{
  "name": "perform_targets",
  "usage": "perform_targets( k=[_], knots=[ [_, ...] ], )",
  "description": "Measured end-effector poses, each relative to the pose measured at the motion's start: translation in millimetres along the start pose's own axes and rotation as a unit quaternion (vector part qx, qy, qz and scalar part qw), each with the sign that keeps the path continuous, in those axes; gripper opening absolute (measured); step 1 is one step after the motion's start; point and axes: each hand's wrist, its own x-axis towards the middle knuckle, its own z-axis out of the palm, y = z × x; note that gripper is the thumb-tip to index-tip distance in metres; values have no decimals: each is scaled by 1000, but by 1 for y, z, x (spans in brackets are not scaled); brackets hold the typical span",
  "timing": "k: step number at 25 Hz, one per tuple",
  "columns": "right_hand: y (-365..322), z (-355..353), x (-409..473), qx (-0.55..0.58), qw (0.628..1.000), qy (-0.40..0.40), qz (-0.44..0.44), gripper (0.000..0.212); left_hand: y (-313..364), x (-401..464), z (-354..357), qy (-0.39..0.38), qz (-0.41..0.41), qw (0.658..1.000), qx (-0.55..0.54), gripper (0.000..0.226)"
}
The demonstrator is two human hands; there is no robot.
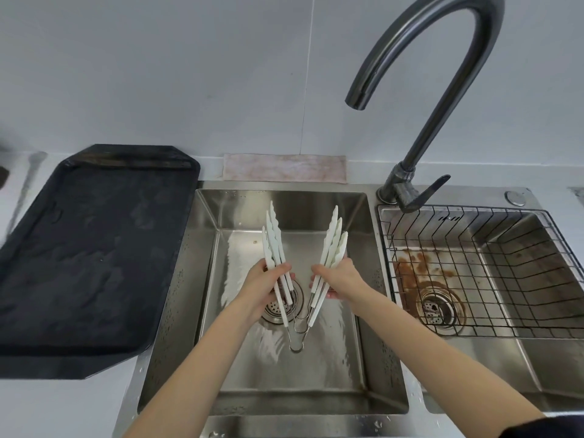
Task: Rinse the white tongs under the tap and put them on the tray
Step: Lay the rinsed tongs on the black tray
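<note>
Hands held the white tongs [297, 279] spread over the left sink [284, 396], left hand [268, 286] and right hand [339, 278] each gripping one arm. Wet plastic could slip before reaching the tray [88, 248].

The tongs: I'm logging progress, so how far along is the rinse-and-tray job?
Done: nothing clearly; no water runs from the tap, though the sink shows wet streaks. In hand: the left hand and right hand hold the white tongs spread open over the drain. Left: the tray holds no tongs.
</note>
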Motion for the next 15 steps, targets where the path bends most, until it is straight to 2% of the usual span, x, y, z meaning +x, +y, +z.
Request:
perform_targets(
  k=[3,7,11,15],
  knots=[
    [-12,11,-1,-18,1000,-12,-19,47,13,-1,-11,6,20,1000,10,32],
    [-44,32,-3,-30,998,-35,-50,42,39,-6,-39,18,60,997,33,28],
    [-80,67,-5,-26,995,-70,-70,64,74,-11,-78,48,98,993,52,23],
    [-114,108,-1,-20,990,-114,-81,40,105,-13,-123,80,115,987,78,16]
  ],
)
